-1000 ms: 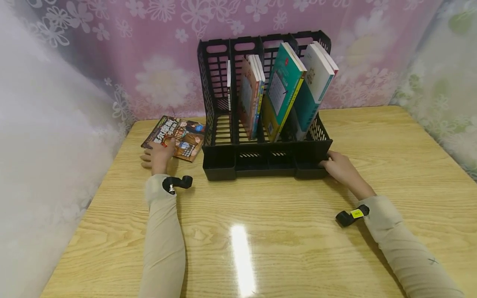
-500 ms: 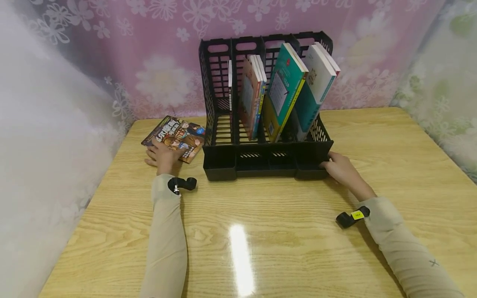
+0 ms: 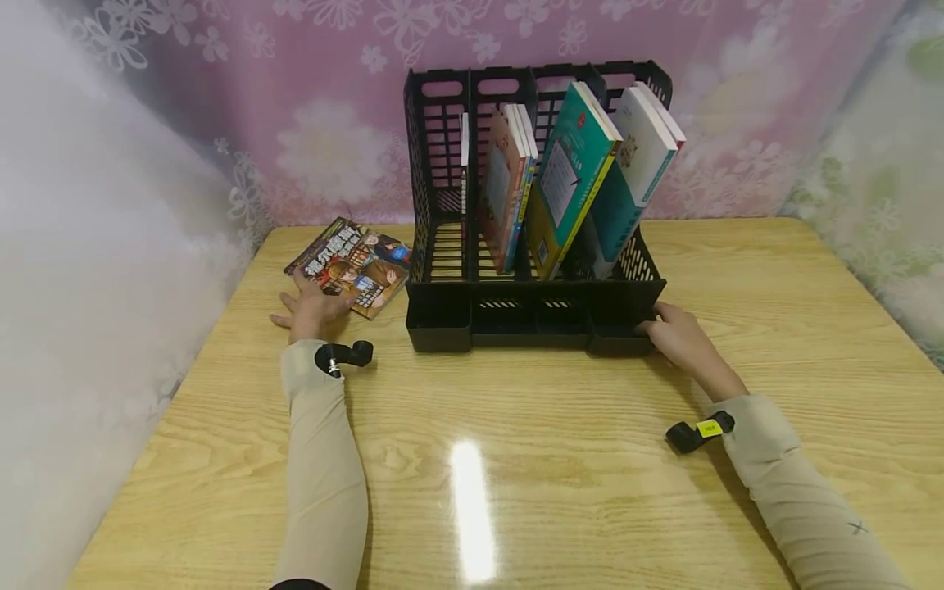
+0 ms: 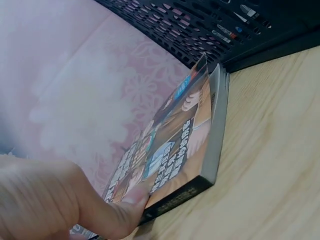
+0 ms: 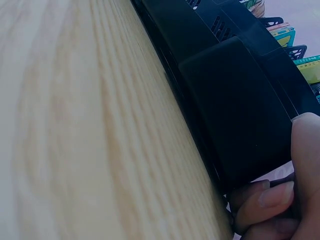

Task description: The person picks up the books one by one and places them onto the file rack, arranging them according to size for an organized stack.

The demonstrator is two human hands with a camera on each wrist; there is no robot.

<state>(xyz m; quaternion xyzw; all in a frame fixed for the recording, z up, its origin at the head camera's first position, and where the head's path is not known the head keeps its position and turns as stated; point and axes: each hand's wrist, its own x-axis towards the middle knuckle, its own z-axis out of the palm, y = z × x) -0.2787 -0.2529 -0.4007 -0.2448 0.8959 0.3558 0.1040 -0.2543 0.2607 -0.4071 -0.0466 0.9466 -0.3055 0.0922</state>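
A comic-style book [image 3: 359, 266] lies flat on the table, left of a black desktop book rack [image 3: 531, 315]. My left hand [image 3: 308, 313] is at its near-left side with the fingers spread. In the left wrist view the thumb [image 4: 125, 210] touches the cover beside the spine; the other fingers are hidden there. My right hand [image 3: 680, 340] grips the rack's front right corner. In the right wrist view its thumb [image 5: 306, 137] lies against the black wall, and the fingers [image 5: 262, 205] curl at the lower corner.
Several books stand in the rack: a thin one [image 3: 464, 172] at left, brown-covered ones [image 3: 505, 188], a teal one [image 3: 578, 172] and white-and-teal ones [image 3: 634, 176] leaning right. A floral curtain [image 3: 324, 139] hangs behind. The wooden table [image 3: 590, 475] extends in front.
The book has turned slightly clockwise, its near corner shifting a little away from the rack. My left hand moved right, then back left. The right hand keeps its grip; the head view shifted slightly.
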